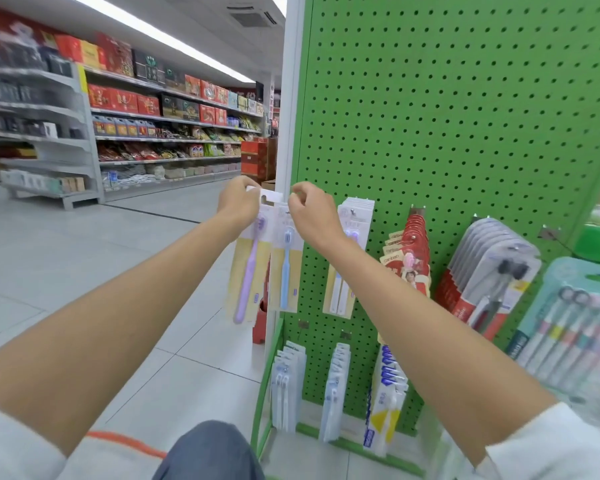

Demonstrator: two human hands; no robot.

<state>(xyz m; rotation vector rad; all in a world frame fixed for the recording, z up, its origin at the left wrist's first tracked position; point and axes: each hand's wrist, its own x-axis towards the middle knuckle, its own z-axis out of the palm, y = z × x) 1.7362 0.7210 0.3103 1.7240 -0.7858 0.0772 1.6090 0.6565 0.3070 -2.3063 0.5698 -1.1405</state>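
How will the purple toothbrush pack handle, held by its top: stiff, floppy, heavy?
Probably light: the left hand pinches only the top of the purple toothbrush pack. Likely fairly stiff, since its card hangs flat. It may swing; its bottom hangs free.

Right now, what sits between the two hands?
Head view: the white top edge of the toothbrush packs spans between left hand and right hand.

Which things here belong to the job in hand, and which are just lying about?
In the job: left hand and right hand, pinching the tops of the purple toothbrush pack and blue toothbrush pack; probably the green pegboard beside them.
Lying about: hung white toothbrush packs, red packs, black-brush packs, aisle shelves.
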